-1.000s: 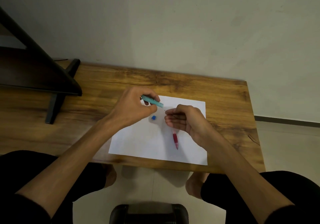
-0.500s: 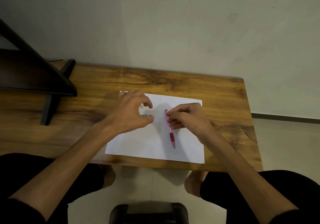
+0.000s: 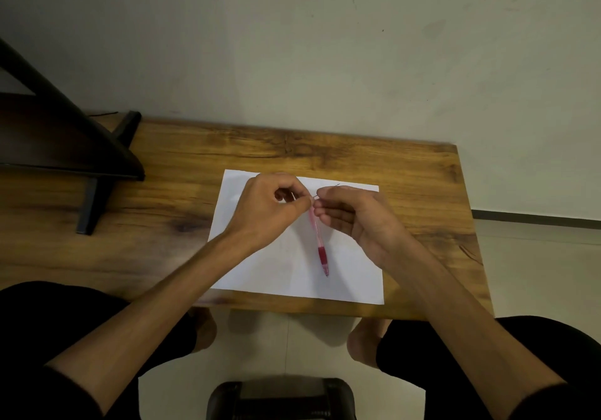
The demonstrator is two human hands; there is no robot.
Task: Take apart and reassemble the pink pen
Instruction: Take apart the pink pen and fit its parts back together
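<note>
Pen [image 3: 318, 236] slants over the paper [image 3: 292, 276], tip toward the paper's near edge, darker red grip [image 3: 322, 255] low on the barrel. Its top end is pinched by the left hand [image 3: 271, 210], thumb and forefinger closed on it, other fingers curled. Just beside that end, the right hand [image 3: 354, 216] has its fingertips [image 3: 320, 205] pressed together on a thin wire-like piece [image 3: 327, 190]; what it is I cannot tell. The paper lies on a wooden table [image 3: 422, 192]. Well left of the paper stands a dark stand [image 3: 97, 166].
</note>
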